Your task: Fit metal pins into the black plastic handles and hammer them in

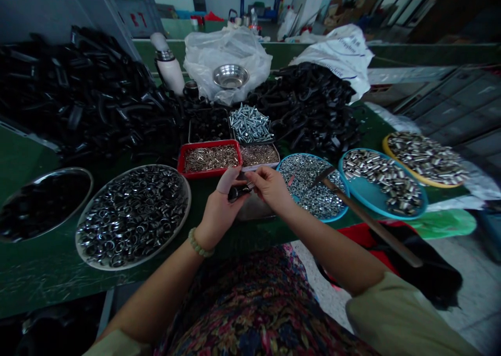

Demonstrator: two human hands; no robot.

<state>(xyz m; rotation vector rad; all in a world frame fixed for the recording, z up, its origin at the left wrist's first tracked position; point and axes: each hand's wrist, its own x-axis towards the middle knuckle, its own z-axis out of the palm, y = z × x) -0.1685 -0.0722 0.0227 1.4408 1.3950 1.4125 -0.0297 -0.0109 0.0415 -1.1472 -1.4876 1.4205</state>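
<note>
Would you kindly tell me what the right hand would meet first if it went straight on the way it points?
Pointing leftward and away from the body, the right hand would probably first meet the small glossy black part held in the left hand, though depth there is unclear.

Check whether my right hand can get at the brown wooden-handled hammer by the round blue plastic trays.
Probably yes: the hammer lies uncovered beside the right forearm, though your right hand may need to release the small silvery part it apparently pinches.
</note>
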